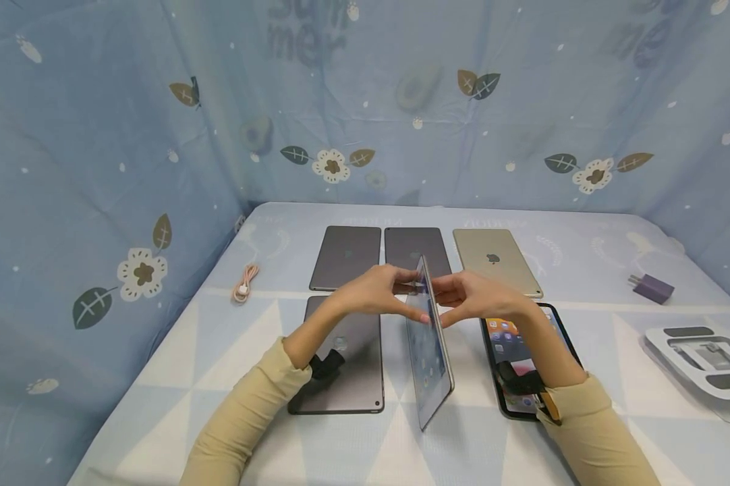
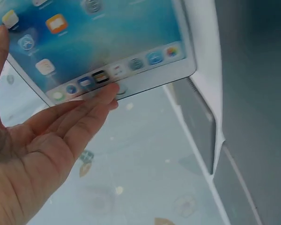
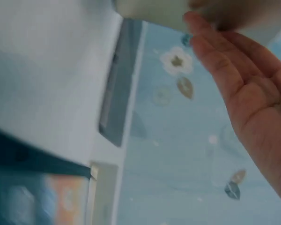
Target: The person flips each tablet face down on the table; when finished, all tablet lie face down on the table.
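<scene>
A white-framed tablet [image 1: 428, 364] stands tilted on its side between my hands, its lit screen facing left. My left hand [image 1: 377, 290] touches the screen side, the thumb on the glass and the fingers near the far end. In the left wrist view its extended fingers lie over the home-button end of the white-framed tablet [image 2: 112, 37]. On the opposite side, my right hand [image 1: 477, 297] has its fingertips against the back. Straight fingers of the right hand [image 3: 262, 98] show under the tablet's pale back [image 3: 154, 9] in the right wrist view.
Two dark grey tablets [image 1: 347, 260] and a gold tablet [image 1: 495, 263] lie at the back. Below my left wrist is another grey tablet [image 1: 359, 337]; below my right, a lit black-framed tablet [image 1: 511, 337]. A pink cable [image 1: 243, 283], purple charger [image 1: 653, 289] and white stand [image 1: 702, 358] lie outward.
</scene>
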The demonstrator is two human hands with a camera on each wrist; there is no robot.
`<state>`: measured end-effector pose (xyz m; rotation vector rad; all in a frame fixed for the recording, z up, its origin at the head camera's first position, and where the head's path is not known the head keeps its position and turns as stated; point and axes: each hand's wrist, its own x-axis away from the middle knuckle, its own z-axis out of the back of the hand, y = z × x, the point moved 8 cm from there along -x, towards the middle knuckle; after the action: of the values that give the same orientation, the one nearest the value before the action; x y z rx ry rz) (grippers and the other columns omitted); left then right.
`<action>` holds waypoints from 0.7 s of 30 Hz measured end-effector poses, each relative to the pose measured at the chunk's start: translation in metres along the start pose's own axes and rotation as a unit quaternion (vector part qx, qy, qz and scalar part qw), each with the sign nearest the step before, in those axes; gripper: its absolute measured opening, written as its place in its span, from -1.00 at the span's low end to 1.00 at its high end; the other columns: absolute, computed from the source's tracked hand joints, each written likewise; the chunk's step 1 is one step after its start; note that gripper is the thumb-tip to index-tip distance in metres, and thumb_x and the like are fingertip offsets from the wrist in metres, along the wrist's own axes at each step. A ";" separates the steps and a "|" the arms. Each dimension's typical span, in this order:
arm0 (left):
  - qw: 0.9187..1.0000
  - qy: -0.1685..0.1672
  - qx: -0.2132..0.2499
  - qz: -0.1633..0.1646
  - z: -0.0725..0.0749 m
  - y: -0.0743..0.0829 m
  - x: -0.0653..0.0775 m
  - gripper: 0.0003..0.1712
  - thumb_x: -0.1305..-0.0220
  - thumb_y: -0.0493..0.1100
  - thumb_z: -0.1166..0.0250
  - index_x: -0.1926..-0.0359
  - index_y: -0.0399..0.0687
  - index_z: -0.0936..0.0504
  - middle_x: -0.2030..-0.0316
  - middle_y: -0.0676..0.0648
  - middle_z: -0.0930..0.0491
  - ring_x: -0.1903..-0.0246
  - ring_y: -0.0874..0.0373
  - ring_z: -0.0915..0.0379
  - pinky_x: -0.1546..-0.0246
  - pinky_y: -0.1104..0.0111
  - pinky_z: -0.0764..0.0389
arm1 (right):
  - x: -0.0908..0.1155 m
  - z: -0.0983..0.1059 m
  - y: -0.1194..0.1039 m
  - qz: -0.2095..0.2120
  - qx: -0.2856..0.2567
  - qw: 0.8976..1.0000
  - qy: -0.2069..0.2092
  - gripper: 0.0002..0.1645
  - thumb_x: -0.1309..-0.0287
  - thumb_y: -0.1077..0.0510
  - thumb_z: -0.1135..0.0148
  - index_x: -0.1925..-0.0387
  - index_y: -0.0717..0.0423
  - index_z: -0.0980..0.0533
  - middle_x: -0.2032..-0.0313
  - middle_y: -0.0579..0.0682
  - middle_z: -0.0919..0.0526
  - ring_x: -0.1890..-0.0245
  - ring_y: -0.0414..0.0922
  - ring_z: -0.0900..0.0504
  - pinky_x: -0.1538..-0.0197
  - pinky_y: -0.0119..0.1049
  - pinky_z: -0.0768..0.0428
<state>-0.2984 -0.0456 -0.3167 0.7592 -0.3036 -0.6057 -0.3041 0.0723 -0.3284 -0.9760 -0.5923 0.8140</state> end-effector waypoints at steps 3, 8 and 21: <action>1.000 0.005 0.004 -0.004 0.006 0.002 0.004 -0.04 -0.03 0.00 -0.49 -0.38 -0.23 -0.27 -0.34 -0.12 -0.37 -0.28 0.07 -0.38 -0.25 0.21 -0.43 | -0.007 -0.010 0.004 -0.005 0.012 1.000 -0.021 -0.01 -0.09 0.15 -0.38 -0.38 0.50 -0.07 -0.35 0.44 -0.20 -0.32 0.29 -0.31 -0.27 -0.02 -0.41; 1.000 0.001 0.018 0.013 0.012 0.001 0.009 0.18 -0.01 -0.01 -0.50 -0.50 -0.17 0.02 -0.36 -0.15 -0.32 -0.32 0.06 -0.33 -0.26 0.22 -0.43 | -0.011 -0.014 0.007 -0.009 -0.002 1.000 -0.022 0.05 -0.09 0.13 -0.39 -0.40 0.49 0.00 -0.37 0.45 -0.14 -0.34 0.30 -0.26 -0.30 0.03 -0.35; 0.992 -0.065 0.099 0.031 -0.012 -0.006 0.004 0.17 -0.10 -0.13 -0.44 -0.51 -0.21 0.16 -0.32 -0.20 -0.37 -0.26 0.05 -0.40 -0.14 0.34 -0.53 | -0.008 -0.011 -0.001 0.011 0.029 0.999 -0.017 -0.05 -0.08 0.15 -0.38 -0.35 0.50 -0.13 -0.31 0.39 -0.31 -0.35 0.26 -0.27 -0.34 0.09 -0.27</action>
<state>-0.2924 -0.0445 -0.3286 0.8980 -0.5119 -0.5730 -0.3001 0.0598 -0.3331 -0.9188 -0.5850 0.8653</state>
